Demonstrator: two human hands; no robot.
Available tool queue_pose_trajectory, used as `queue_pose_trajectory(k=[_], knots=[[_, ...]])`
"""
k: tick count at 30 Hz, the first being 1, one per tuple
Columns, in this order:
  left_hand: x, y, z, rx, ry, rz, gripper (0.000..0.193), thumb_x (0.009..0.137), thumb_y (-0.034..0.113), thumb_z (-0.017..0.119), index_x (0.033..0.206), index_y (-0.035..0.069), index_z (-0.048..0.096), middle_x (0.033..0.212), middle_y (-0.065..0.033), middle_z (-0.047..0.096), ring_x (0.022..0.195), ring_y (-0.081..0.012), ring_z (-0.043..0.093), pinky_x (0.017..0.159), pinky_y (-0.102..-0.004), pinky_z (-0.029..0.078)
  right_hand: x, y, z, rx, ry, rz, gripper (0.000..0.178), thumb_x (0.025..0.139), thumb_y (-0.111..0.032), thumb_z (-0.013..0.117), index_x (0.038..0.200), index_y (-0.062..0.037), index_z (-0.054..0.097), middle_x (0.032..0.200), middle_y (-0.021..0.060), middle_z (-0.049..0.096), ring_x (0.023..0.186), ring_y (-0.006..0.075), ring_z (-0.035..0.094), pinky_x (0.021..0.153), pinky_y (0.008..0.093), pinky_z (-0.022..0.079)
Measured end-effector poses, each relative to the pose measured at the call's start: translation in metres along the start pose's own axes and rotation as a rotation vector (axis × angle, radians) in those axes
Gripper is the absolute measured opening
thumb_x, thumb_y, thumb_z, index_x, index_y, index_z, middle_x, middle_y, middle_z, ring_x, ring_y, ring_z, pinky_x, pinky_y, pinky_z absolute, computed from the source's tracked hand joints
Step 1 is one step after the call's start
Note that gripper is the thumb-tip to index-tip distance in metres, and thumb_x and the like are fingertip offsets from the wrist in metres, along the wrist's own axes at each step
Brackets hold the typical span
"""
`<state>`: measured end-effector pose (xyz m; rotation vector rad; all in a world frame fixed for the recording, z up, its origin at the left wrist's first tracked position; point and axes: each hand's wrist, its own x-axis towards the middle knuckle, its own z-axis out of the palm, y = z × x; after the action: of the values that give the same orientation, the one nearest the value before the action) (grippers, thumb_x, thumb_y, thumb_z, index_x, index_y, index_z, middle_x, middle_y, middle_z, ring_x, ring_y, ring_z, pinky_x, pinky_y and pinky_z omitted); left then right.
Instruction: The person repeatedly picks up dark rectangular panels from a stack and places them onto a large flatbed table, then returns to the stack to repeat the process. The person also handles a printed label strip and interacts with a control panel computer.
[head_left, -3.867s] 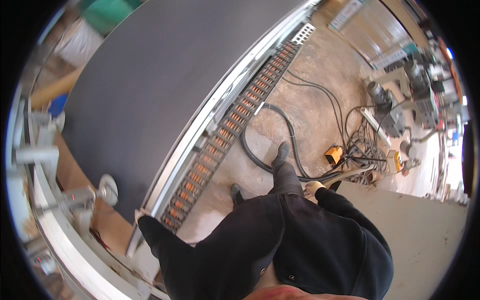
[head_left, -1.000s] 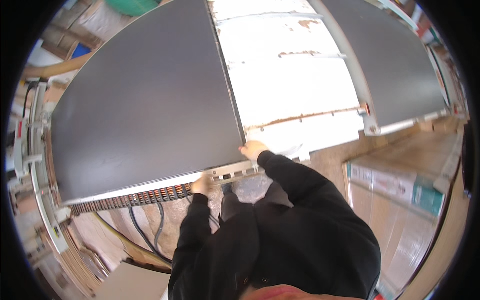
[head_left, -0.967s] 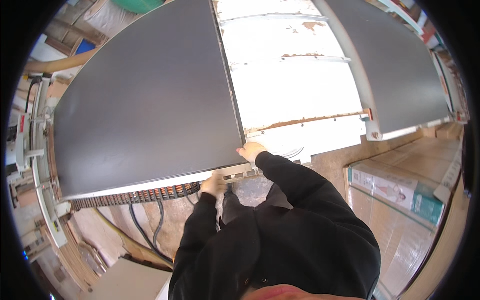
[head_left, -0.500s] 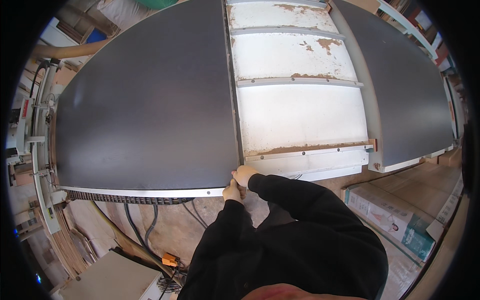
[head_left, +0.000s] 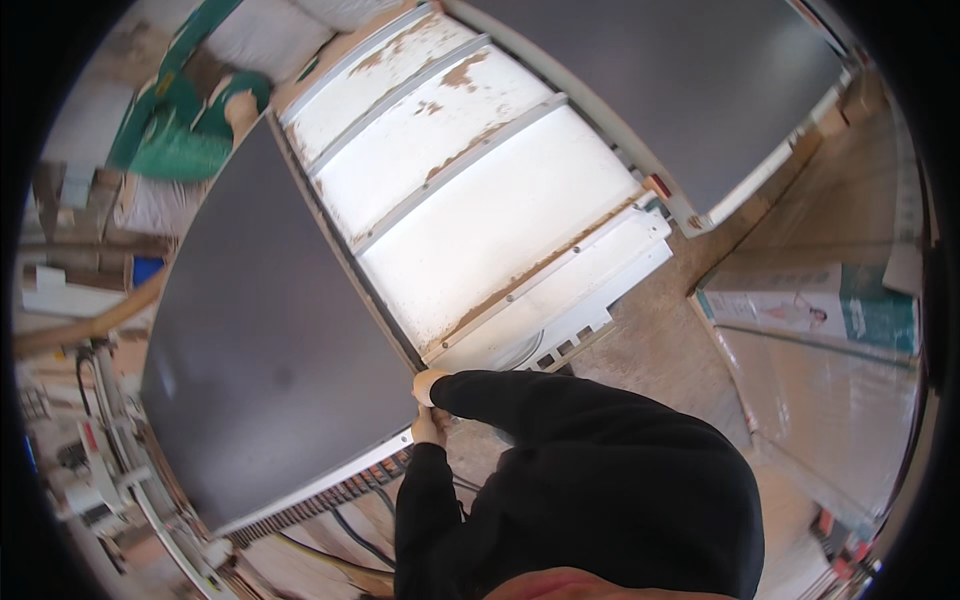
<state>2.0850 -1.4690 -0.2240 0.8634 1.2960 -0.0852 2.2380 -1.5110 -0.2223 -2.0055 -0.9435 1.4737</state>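
My right hand (head_left: 428, 385) and my left hand (head_left: 430, 427) are together at the near right corner of a large dark grey panel (head_left: 270, 360). Both have curled fingers, the right just beyond the left. Whatever they grip, if anything, is too small or hidden to make out. A pale strip (head_left: 345, 470) with a screw runs along the panel's near edge, beside my left hand. Right of the corner lies a white bed (head_left: 500, 230) with metal cross rails and brown dust. Black sleeves cover both forearms.
A second dark panel (head_left: 660, 90) stands beyond the white bed. Wrapped cartons (head_left: 820, 390) are stacked on the right. Black cables (head_left: 360, 535) and a slotted cable chain (head_left: 320, 500) hang below the near edge. Green machinery (head_left: 185, 135) stands at the far left.
My view has turned and shifted right, so the panels and bed appear slanted, and more of the cartons and green machinery shows. My hands stay together at the same corner.
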Motion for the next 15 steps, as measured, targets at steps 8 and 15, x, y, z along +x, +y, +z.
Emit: queue_pose_trajectory(k=[8,15], knots=[[-0.057,-0.043,-0.016,0.653,-0.043,0.171,0.037,0.096,0.032,0.057,0.093,-0.004,0.065,0.074,-0.0143,0.068,0.058,-0.0236,0.067,0.052,-0.0330,0.052,-0.101,0.146,-0.011,-0.037,-0.205,-0.451,0.046,0.095,-0.040,0.054,0.065,-0.0094,0.070,0.059,0.0056,0.067,0.051,0.0200,0.064,0.059,0.0347,0.054],[-0.090,-0.160,-0.065,1.619,-0.303,0.429,0.047,0.098,0.043,0.049,0.096,0.002,0.072,0.093,-0.0208,0.074,0.084,-0.0352,0.072,0.078,-0.0452,0.055,-0.270,0.343,-0.012,-0.082,0.125,0.137,0.023,0.079,-0.026,0.067,0.072,-0.0049,0.075,0.074,0.0163,0.073,0.070,0.0303,0.074,0.064,0.0442,0.057]])
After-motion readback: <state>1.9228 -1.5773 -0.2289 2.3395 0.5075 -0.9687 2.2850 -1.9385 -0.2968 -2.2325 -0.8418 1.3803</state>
